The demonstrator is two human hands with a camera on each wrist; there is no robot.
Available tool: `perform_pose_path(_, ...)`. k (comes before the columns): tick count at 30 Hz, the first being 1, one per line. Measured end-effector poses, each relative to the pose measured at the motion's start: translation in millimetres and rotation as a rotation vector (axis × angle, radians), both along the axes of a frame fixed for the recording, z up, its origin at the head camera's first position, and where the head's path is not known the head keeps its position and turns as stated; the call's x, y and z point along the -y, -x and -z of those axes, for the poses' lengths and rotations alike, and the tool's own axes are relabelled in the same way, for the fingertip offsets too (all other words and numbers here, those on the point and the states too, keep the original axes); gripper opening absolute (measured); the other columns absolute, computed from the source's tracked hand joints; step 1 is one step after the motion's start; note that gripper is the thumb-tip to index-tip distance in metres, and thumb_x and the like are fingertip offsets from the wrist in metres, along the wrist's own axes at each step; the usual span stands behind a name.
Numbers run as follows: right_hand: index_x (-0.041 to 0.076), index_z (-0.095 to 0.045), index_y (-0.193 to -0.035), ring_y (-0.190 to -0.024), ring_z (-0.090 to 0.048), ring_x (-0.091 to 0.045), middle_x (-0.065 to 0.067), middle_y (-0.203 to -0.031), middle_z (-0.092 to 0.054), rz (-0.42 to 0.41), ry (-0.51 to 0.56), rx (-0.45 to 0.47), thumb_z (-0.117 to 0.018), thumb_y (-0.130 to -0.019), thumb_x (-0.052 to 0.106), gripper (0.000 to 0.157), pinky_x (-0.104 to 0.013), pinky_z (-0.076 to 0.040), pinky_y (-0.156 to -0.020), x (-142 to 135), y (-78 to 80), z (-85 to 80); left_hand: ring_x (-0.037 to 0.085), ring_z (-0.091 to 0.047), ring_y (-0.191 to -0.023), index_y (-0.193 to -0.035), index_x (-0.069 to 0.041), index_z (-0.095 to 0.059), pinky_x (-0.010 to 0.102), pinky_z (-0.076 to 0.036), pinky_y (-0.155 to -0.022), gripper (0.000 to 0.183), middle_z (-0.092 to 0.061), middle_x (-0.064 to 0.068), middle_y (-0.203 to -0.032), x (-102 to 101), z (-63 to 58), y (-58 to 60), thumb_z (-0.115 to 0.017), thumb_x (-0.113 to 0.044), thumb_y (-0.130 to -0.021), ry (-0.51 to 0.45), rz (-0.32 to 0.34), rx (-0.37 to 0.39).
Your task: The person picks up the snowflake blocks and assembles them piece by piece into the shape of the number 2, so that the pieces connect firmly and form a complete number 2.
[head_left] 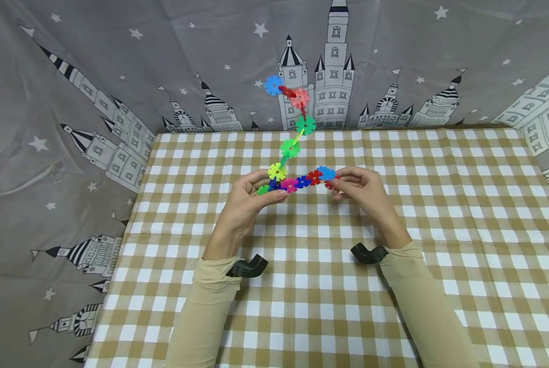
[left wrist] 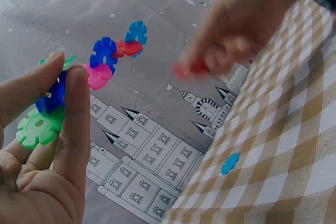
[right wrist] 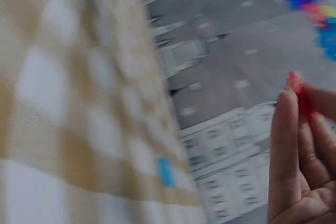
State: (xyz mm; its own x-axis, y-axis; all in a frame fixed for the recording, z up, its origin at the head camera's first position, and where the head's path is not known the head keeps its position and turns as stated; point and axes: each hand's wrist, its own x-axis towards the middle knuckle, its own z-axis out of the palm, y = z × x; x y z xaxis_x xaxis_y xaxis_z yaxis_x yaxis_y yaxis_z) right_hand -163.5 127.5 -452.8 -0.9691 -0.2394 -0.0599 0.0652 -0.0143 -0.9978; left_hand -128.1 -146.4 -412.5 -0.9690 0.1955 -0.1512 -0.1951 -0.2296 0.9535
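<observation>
A zigzag chain of notched, flower-shaped plastic discs is in my left hand (head_left: 247, 197). Thumb and fingers pinch it at a dark blue disc (left wrist: 51, 95), with a green disc (left wrist: 39, 128) just below. One branch climbs away through a green disc (head_left: 305, 124) to a light blue disc (head_left: 273, 85). The other branch runs right through a pink disc (head_left: 289, 185) to a second light blue disc (head_left: 326, 173). Close to that end, my right hand (head_left: 364, 189) pinches a single red disc (right wrist: 302, 98), which stands apart from the chain in both wrist views.
A loose blue disc (left wrist: 230, 163) lies on the brown-and-white checked tablecloth (head_left: 302, 296). Behind and beside the table hangs a grey curtain (head_left: 228, 30) printed with castles and stars. Black curved mounts (head_left: 249, 267) stick out at both wrists.
</observation>
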Motion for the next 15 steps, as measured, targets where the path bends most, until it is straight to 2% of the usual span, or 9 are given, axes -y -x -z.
perform_pose_path(3,0.002,-0.075,-0.105,-0.079,-0.074,-0.013,-0.001,-0.091,-0.078,0.058,0.138,-0.116,-0.071,-0.095,0.001,0.010,-0.029,-0.065,-0.068,-14,-10.9,-17.1,0.013,-0.075,-0.081,-0.127,0.009,-0.060,0.028,-0.065,-0.081,0.043,-0.075,0.002,-0.104,0,0.0,0.0,-0.069,0.017,-0.086,-0.002,0.019,0.000)
perform_pose_path(5,0.000,-0.076,-0.104,-0.078,-0.073,-0.012,-0.002,-0.092,-0.078,0.074,0.169,-0.179,-0.072,-0.095,0.000,0.010,-0.028,-0.064,-0.065,-19,-16.7,-26.3,0.012,-0.075,-0.080,-0.127,0.009,-0.060,0.028,-0.065,-0.079,0.043,-0.075,0.002,-0.103,0,0.2,-0.5,-0.068,0.017,-0.086,-0.006,0.028,0.007)
perform_pose_path(9,-0.005,-0.075,-0.107,-0.077,-0.073,-0.013,-0.004,-0.094,-0.077,0.065,0.145,-0.235,-0.073,-0.093,-0.001,0.015,-0.027,-0.064,-0.065,-21,-23.4,-37.6,0.013,-0.076,-0.079,-0.128,0.009,-0.059,0.028,-0.065,-0.078,0.043,-0.075,0.002,-0.102,0,0.6,-1.6,-0.068,0.016,-0.086,-0.004,0.045,0.013)
perform_pose_path(15,-0.005,-0.075,-0.110,-0.074,-0.072,-0.015,-0.005,-0.096,-0.077,0.058,0.111,-0.242,-0.073,-0.093,-0.001,0.018,-0.028,-0.065,-0.067,-22,-25.7,-39.4,0.012,-0.076,-0.079,-0.127,0.009,-0.059,0.027,-0.065,-0.078,0.042,-0.076,0.002,-0.101,-3,0.1,-0.6,-0.066,0.017,-0.087,-0.023,0.063,0.015)
